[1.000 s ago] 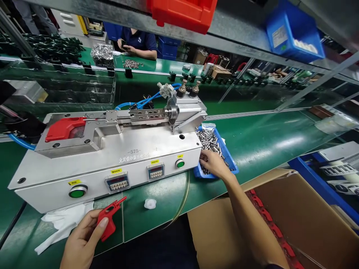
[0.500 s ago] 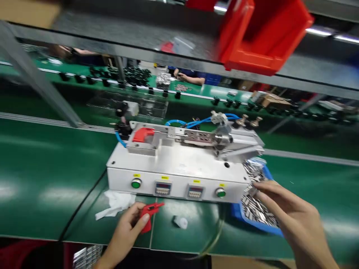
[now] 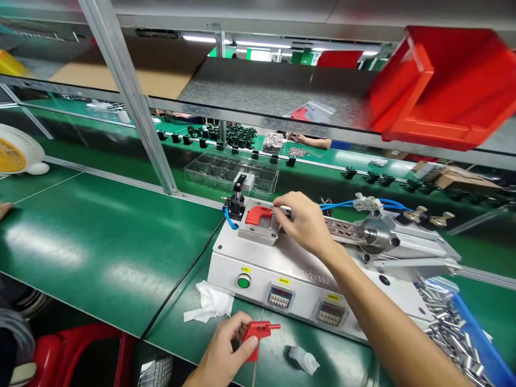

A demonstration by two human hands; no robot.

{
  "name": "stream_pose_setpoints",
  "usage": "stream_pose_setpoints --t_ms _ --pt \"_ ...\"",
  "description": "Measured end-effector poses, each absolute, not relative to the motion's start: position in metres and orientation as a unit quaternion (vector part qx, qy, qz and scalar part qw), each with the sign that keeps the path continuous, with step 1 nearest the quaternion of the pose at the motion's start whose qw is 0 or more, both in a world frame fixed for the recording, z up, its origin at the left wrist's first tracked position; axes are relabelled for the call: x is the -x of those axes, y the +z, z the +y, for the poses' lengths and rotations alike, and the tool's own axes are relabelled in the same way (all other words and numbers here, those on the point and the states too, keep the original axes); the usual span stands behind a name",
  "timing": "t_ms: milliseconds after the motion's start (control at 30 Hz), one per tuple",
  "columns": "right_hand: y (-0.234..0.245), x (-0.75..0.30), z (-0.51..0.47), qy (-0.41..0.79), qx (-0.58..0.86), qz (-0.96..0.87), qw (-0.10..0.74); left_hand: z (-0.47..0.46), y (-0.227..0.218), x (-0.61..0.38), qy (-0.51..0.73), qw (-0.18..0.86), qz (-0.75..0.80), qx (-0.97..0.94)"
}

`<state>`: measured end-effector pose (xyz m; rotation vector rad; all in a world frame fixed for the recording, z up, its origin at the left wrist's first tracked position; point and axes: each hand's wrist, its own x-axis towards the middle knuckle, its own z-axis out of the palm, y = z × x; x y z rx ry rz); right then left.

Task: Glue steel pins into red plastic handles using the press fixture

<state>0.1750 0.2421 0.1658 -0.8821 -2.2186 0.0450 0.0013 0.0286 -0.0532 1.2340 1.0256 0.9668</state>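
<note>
My left hand [image 3: 228, 346] grips a red pistol-shaped plastic part [image 3: 255, 338] over the front of the bench, its thin tip pointing right. My right hand [image 3: 302, 217] reaches over the white bench machine [image 3: 298, 263], thumb and fingers pinched at the right end of a second red pistol-shaped part [image 3: 257, 215]. That part lies in the metal fixture [image 3: 258, 235] at the machine's left end. Whatever sits between the right fingertips is too hidden to make out. Right of the fixture, a metal slide [image 3: 342, 228] runs to a cylinder mechanism [image 3: 379, 234].
A blue bin [image 3: 484, 344] of small metal pieces stands right of the machine. White tissue [image 3: 212, 302] and a small translucent bottle [image 3: 304, 359] lie in front. Overhead is a shelf with a red bin [image 3: 427, 131]. A black clamp [image 3: 237, 199] rises behind the fixture; a cable [image 3: 181, 282] crosses the bench.
My right hand has moved left from the blue bin to the fixture. The left hand still holds its red part. The view has swung left and up.
</note>
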Motion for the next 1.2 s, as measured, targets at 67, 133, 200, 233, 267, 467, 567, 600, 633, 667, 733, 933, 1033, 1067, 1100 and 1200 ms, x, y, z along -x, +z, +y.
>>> stream_pose_setpoints --t_ms 67,133,200,233,267,467,567,600,633,667,733,933,1033,1067,1100,1200 --pt "0.167 -0.18 0.244 0.012 0.363 -0.852 0.378 0.03 -0.054 -0.001 0.424 0.591 0.434 -0.531" --pt "0.168 -0.191 0.241 0.014 0.383 -0.838 0.388 0.031 -0.055 0.0 0.426 0.598 0.424 -0.53" --pt "0.168 -0.201 0.237 0.014 0.389 -0.837 0.385 0.031 -0.055 -0.001 0.424 0.608 0.416 -0.526" --pt "0.167 -0.204 0.235 0.014 0.388 -0.84 0.38 0.031 -0.055 -0.001 0.422 0.613 0.415 -0.523" --pt "0.166 -0.205 0.234 0.012 0.387 -0.842 0.375 0.031 -0.055 -0.001 0.42 0.618 0.413 -0.521" --pt "0.156 -0.193 0.247 -0.012 0.394 -0.866 0.306 0.033 -0.051 -0.004 0.427 0.605 0.415 -0.529" --pt "0.154 -0.191 0.252 -0.042 0.388 -0.881 0.265 0.033 -0.046 -0.005 0.44 0.599 0.423 -0.518" --pt "0.154 -0.192 0.253 -0.051 0.386 -0.884 0.259 0.033 -0.045 -0.005 0.446 0.596 0.429 -0.511" --pt "0.154 -0.194 0.252 -0.058 0.382 -0.887 0.253 0.033 -0.043 -0.005 0.449 0.594 0.433 -0.508" --pt "0.154 -0.196 0.251 -0.061 0.378 -0.89 0.247 0.033 -0.042 -0.004 0.448 0.595 0.432 -0.509" --pt "0.155 -0.201 0.248 -0.061 0.373 -0.896 0.235 0.034 -0.042 -0.002 0.438 0.6 0.423 -0.519" --pt "0.156 -0.195 0.236 -0.068 0.382 -0.888 0.249 0.037 -0.045 0.001 0.419 0.61 0.41 -0.534" --pt "0.159 -0.177 0.237 -0.051 0.367 -0.899 0.234 0.037 -0.045 0.0 0.419 0.608 0.407 -0.538" --pt "0.161 -0.17 0.24 -0.05 0.367 -0.902 0.22 0.037 -0.044 -0.001 0.42 0.607 0.405 -0.539" --pt "0.162 -0.163 0.242 -0.054 0.372 -0.904 0.203 0.038 -0.044 -0.001 0.422 0.606 0.404 -0.54" --pt "0.165 -0.148 0.253 -0.07 0.399 -0.901 0.155 0.038 -0.042 -0.003 0.433 0.604 0.405 -0.533"
